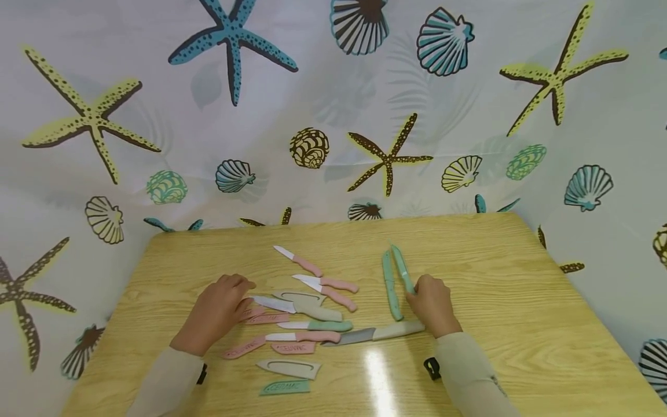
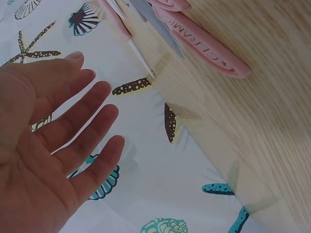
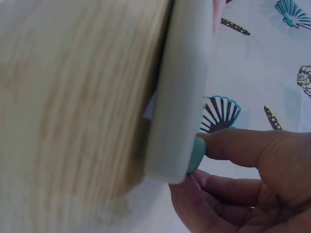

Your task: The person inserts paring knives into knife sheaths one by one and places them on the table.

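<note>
My right hand [image 1: 431, 304] pinches the handle end of a green knife [image 1: 403, 267] between thumb and fingers. In the right wrist view only the green handle tip [image 3: 196, 154] shows, behind a cream knife handle [image 3: 177, 97]. Another green knife [image 1: 391, 289] lies just left of it, and a cream-handled knife with a grey blade [image 1: 398, 330] lies below. My left hand [image 1: 221, 307] hovers by the tip of a cream-handled knife [image 1: 315, 313] and the pink sheaths [image 1: 271, 318]. Its fingers are loosely extended and hold nothing in the left wrist view.
Pink-handled knives [image 1: 339, 284] lie toward the table's middle. Nearer me are a green-handled knife [image 1: 328, 326], a pink sheath [image 1: 293, 347], a cream sheath [image 1: 289, 368] and a green sheath [image 1: 285, 387]. A shell-and-starfish cloth [image 1: 323, 191] hangs behind the wooden table [image 1: 521, 347].
</note>
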Demonstrator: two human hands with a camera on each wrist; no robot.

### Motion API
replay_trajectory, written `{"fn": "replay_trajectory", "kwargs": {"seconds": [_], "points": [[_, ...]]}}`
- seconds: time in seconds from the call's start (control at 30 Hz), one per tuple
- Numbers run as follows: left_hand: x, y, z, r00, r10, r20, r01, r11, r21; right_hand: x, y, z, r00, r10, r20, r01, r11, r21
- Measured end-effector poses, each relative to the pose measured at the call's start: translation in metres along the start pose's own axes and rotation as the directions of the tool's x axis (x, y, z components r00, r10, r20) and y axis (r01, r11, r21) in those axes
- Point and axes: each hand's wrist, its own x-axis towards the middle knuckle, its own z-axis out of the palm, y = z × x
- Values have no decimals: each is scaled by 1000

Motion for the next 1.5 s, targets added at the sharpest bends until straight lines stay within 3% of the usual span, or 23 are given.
{"fn": "replay_trajectory", "kwargs": {"seconds": [0.23, 0.63, 0.9, 1.17, 1.37, 1.5], "points": [[-1, 0, 1, 999, -22, 37, 24, 998, -52, 2, 1, 5, 999, 31, 20, -31, 999, -30], [-3, 1, 4, 999, -34, 32, 37, 995, -96, 1, 1, 3, 999, 43, 21, -41, 997, -70], [0, 0, 1, 999, -23, 27, 25, 999, -44, -9, -10, -10, 995, -58, -80, 49, 993, -105], [-8, -5, 16, 988, -68, 135, 67, 998, 15, -27, -31, -22, 987, -109, -118, 105, 994, -42], [-13, -10, 26, 978, -88, 188, 93, 996, -16, -41, -40, -22, 980, -157, -126, 158, 987, -1], [-16, -10, 32, 980, -86, 178, 95, 995, -42, -47, -42, -21, 973, -186, -135, 188, 982, 8]]}}
